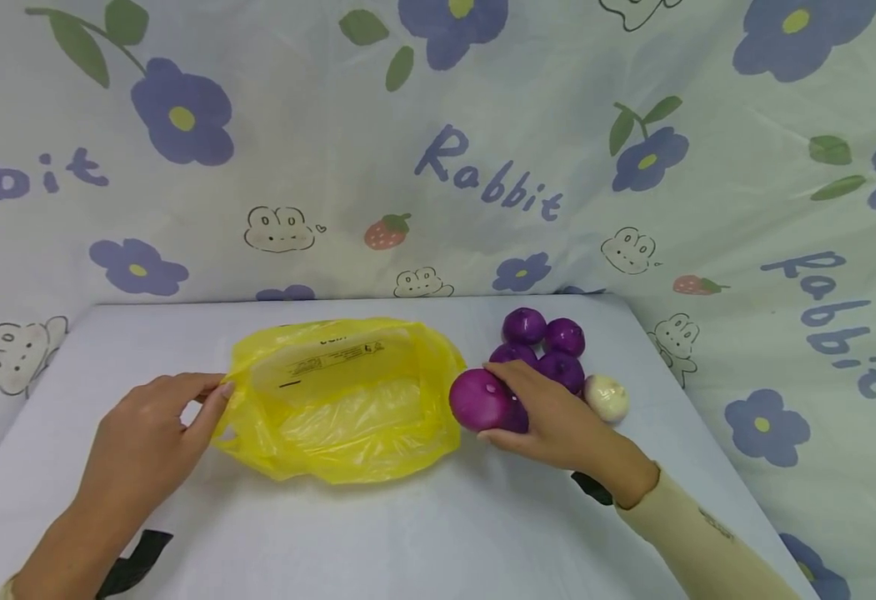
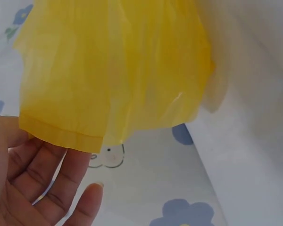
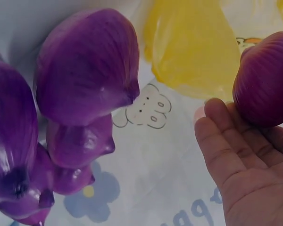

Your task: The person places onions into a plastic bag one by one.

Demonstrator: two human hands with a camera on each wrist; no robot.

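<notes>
My left hand (image 1: 148, 429) pinches the left rim of a yellow plastic bag (image 1: 355, 454) that lies on its side with its mouth spread wide. In the left wrist view the hemmed edge of the bag (image 2: 113, 70) sits between thumb and fingers. A shiny purple onion (image 1: 478, 400) is in my right hand (image 1: 565, 425), held between thumb and fingers right beside the bag's right rim. The right wrist view shows this onion (image 3: 266, 80) against the fingers. Just behind that hand, several more purple onions (image 1: 523, 326) are clustered, partly hidden by it.
A white onion (image 1: 606, 398) lies at the right of the purple cluster. The white tabletop (image 1: 377, 546) ends at a printed cloth backdrop (image 1: 317, 167) behind and to the right. Black strips (image 1: 136, 562) show beside both wrists.
</notes>
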